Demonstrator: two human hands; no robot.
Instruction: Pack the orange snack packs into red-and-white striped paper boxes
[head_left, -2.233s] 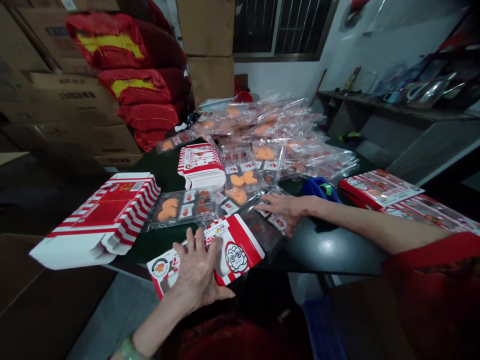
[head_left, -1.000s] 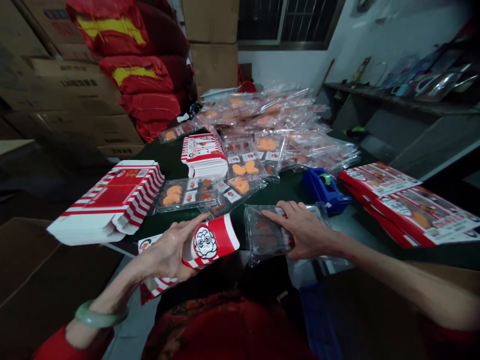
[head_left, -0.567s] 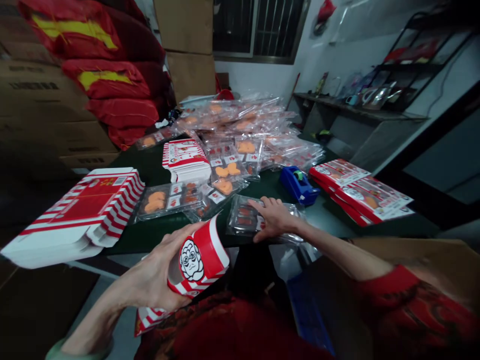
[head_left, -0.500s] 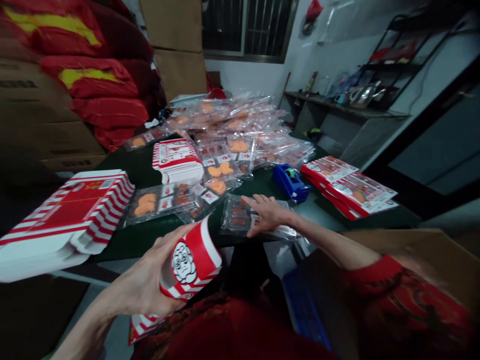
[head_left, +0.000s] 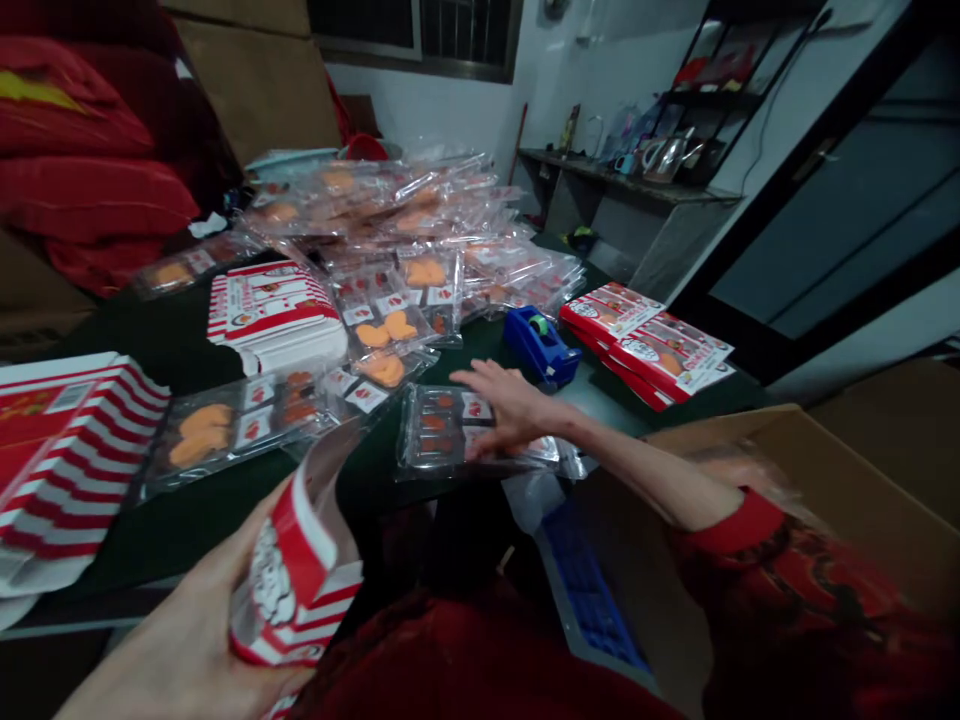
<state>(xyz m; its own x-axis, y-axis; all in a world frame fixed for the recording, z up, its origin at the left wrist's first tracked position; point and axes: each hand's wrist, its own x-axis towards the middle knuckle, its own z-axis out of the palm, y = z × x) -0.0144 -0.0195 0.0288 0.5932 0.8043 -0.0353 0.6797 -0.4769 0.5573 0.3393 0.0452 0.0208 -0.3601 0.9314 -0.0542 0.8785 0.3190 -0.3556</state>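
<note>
My left grip (head_left: 199, 620) is clamped on the striped carton (head_left: 304, 575); my right grip (head_left: 514, 405) rests spread over the clear pack (head_left: 435, 425), near side of the table (head_left: 379, 450) (pick-up step, I judge). Lifting calls for closing fingers.

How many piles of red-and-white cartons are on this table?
3: a large pile at picture left, a smaller pile further back, and an overlapping pile right of the blue tape dispenser. Others could be hidden.
</note>
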